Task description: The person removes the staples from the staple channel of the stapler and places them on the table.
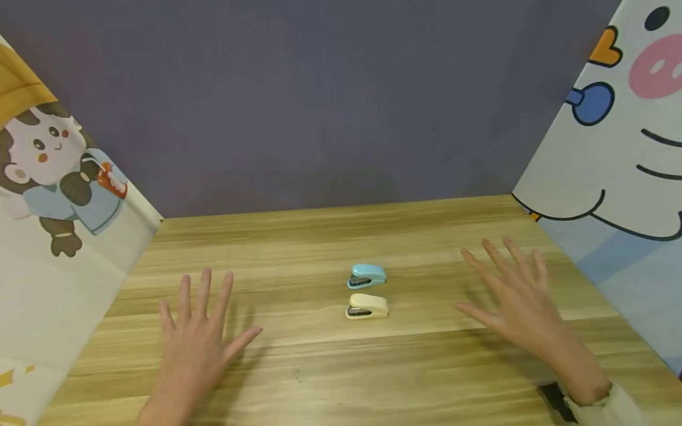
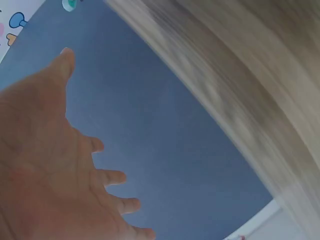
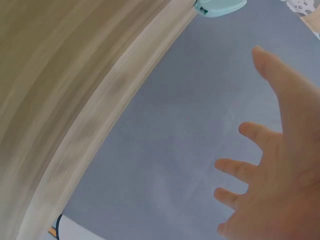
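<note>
Two small staplers lie near the middle of the wooden table in the head view. The light blue stapler (image 1: 369,274) is farther back, and the cream stapler (image 1: 369,305) lies just in front of it; both have their metal ends pointing left. My left hand (image 1: 194,349) is spread over the table to their left, holding nothing. To their right my right hand (image 1: 514,302) is also spread and holds nothing. In the right wrist view the blue stapler (image 3: 220,6) shows at the top edge, beyond my thumb.
A plain dark grey-blue panel (image 1: 330,106) stands along the back edge of the wooden table (image 1: 319,367). Printed cartoon panels flank it, a child figure (image 1: 64,154) on the left and a pig-nosed figure (image 1: 629,148) on the right.
</note>
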Demonstrator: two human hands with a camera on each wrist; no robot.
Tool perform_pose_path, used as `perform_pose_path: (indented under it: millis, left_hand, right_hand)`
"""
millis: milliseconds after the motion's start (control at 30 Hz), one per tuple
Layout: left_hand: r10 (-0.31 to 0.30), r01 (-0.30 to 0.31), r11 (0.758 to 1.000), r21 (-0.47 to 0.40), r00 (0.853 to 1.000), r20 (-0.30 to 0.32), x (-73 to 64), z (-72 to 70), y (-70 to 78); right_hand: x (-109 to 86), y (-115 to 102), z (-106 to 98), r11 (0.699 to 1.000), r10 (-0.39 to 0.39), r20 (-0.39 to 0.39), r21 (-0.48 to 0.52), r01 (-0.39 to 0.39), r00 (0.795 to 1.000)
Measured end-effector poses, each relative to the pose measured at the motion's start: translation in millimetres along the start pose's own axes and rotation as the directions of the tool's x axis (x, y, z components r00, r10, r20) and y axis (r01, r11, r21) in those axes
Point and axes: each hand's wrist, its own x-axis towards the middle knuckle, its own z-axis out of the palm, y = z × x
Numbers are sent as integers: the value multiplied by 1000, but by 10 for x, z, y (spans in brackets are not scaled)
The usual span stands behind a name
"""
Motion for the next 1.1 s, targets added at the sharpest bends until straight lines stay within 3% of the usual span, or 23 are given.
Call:
perform_pose_path:
  millis: [233,367,600,900,1100]
  left_hand:
    - [53,-53,999,-8,998,32,51,21,3]
    - [98,-98,995,-12,995,29,91,4,11]
    - [184,-179,982,-64,980,71,149,27,144]
    - [275,-255,949,-185,957,94,275,128,359]
    - [348,-306,909,-284,930,113,404,197,493]
  right_hand:
    - [64,-112,29,998,-65,-15,20,65,998]
    - [132,-184,45,991,-103,-10,83,104,995]
    - [246,-326,70,975,-169,25,147,164,985]
    - [409,-470,154,950,-254,45,200,241,966]
    - [513,-576,241,933,-313,104,222,284,944]
